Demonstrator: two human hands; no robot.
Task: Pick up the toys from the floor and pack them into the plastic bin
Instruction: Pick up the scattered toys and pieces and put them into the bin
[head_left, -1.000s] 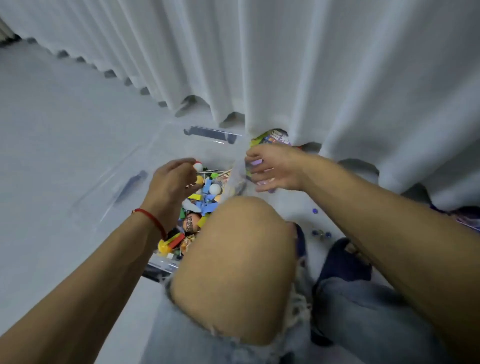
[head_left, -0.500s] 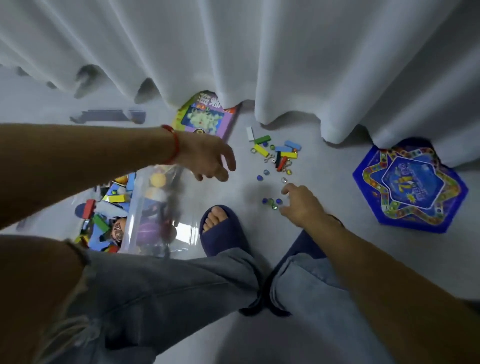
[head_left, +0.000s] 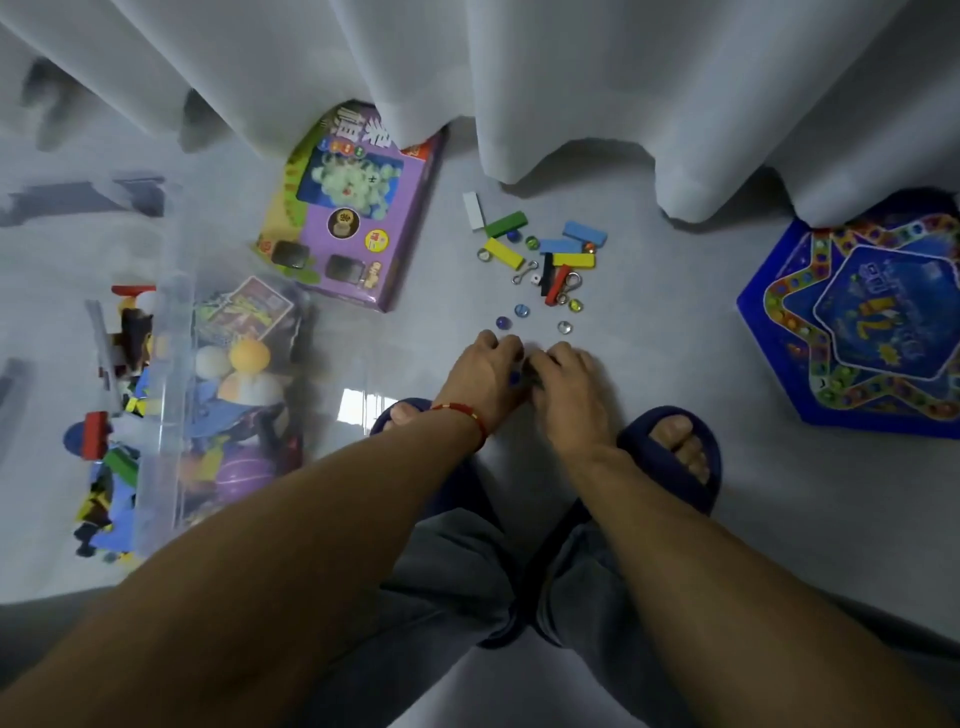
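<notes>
Showing the head view, the only one supplied: both hands are down on the floor (head_left: 675, 364) between the person's slippered feet, the left hand (head_left: 485, 371) and right hand (head_left: 569, 384) touching each other, fingers curled inward over a small cluster of marbles; one dark blue marble (head_left: 514, 378) shows between them, but whether either hand has actually closed on anything cannot be told. Half a second earlier the left hand hovered open near the plastic bin (head_left: 171, 395) while only the right reached the floor; a second ago both were at the bin (presumably dropping a load). Hence a new gathering pass has begun. Just beyond the fingertips lie loose marbles (head_left: 521, 310), and farther on a scatter of coloured blocks (head_left: 550, 254) with small metal hooks among them, near the white curtain (head_left: 519, 78). A purple game box (head_left: 348, 218) lies partly under the curtain hem, just beside the bin; a blue star-shaped board (head_left: 857, 327) lies well apart at the right edge. The clear bin, at the person's left, already holds many toys, including balls and blocks. Judged progress: well along, with small pieces, box and board still unpacked.
</notes>
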